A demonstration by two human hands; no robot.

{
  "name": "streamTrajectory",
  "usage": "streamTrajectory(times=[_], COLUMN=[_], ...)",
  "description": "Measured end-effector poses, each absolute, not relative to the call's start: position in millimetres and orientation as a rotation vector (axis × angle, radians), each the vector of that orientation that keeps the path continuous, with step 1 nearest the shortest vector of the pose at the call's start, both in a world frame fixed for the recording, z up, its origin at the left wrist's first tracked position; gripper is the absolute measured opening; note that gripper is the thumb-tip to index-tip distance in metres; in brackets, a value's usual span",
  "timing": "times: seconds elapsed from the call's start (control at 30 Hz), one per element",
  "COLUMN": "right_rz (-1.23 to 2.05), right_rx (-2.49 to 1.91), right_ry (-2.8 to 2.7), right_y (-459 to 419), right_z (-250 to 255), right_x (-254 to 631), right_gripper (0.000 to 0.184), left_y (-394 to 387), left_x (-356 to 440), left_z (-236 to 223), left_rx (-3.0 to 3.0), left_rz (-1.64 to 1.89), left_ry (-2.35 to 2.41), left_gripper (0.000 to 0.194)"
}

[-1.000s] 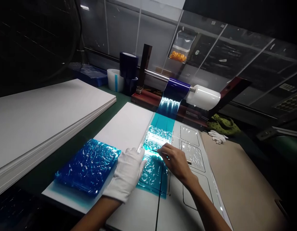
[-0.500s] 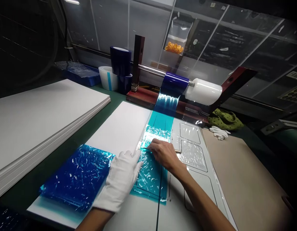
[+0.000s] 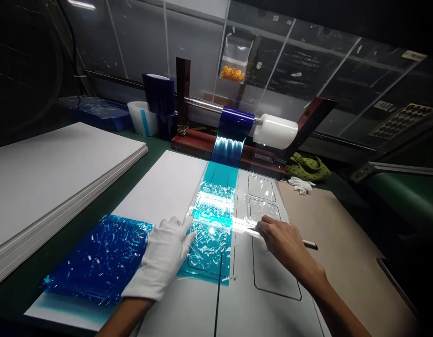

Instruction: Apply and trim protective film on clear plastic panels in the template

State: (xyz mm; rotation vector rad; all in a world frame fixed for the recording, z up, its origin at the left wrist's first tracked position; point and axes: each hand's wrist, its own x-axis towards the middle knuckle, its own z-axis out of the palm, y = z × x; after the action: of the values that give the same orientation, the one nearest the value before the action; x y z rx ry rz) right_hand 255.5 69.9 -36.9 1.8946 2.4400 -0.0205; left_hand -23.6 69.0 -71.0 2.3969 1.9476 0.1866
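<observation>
My left hand [image 3: 162, 255], in a white glove, lies flat with fingers stretched out at the left edge of a teal film strip [image 3: 211, 257]. Bare, my right hand [image 3: 285, 241] is closed round a slim craft knife [image 3: 310, 244]; its thin tip points left, just past the strip's right edge. The strip runs down from a dark blue film roll [image 3: 238, 117] over a white board [image 3: 269, 267] with black outlines. Whether the strip is cut through at the bright band across it, I cannot tell. Stacked blue film pieces [image 3: 97, 262] lie left of my gloved hand.
A thick stack of white sheets [image 3: 62, 159] stands at left. Behind are a red-brown roll stand [image 3: 183, 93], a white roll [image 3: 276, 131] and more film rolls [image 3: 158, 91]. On the right lie a brown board [image 3: 325, 234], a white glove [image 3: 300, 185] and a green clog [image 3: 309, 166].
My right hand has moved with the knife from the strip's left side to beyond its right edge. My left hand stays by the strip's left edge, while the view has shifted slightly.
</observation>
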Motion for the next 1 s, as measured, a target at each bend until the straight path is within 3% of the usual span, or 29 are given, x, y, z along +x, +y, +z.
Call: streamTrajectory(times=[0.1, 0.2, 0.3, 0.4, 0.57, 0.73, 0.83, 0.9, 1.0], right_rz=[-0.247, -0.502, -0.556, -0.636, -0.892, -1.987, -2.363, -2.452, -2.446], right_rx=[2.063, 2.191, 2.244, 2.288, 2.367, 2.340, 2.275, 2.284, 2.353], right_ry=[2.429, 2.424, 2.436, 2.466, 2.471, 2.064, 1.827, 1.758, 1.746], right_y=[51.0, 37.5, 31.5, 28.7, 16.1, -8.0, -23.0, -31.2, -40.0], right_z=[-40.7, -51.4, -61.4, -61.7, -40.1, -37.0, -52.0, -61.1, -62.2], right_x=[253.7, 239.5, 222.0, 211.0, 214.4, 217.8, 208.7, 201.5, 194.6], right_gripper=[0.020, 0.017, 0.019, 0.020, 0.024, 0.047, 0.047, 0.044, 0.048], left_y=[56.2, 35.6, 16.8, 8.3, 13.1, 4.7, -20.4, -41.7, -69.3], left_x=[-22.1, -16.8, -8.7, -0.6, 7.2, 13.6, 19.5, 21.0, 12.4], left_z=[-68.5, -76.5, -92.0, -102.3, -96.5, -95.4, -105.8, -111.9, -110.6], left_rx=[2.377, 2.315, 2.351, 2.416, 2.538, 2.565, 2.657, 2.706, 2.583], left_rz=[0.288, 0.420, 0.330, 0.220, 0.243, 0.285, 0.342, 0.406, 0.651], left_ry=[1.916, 1.790, 1.706, 1.756, 1.900, 2.002, 2.019, 2.006, 1.878], left_gripper=[0.053, 0.082, 0.105, 0.116, 0.081, 0.067, 0.057, 0.062, 0.088])
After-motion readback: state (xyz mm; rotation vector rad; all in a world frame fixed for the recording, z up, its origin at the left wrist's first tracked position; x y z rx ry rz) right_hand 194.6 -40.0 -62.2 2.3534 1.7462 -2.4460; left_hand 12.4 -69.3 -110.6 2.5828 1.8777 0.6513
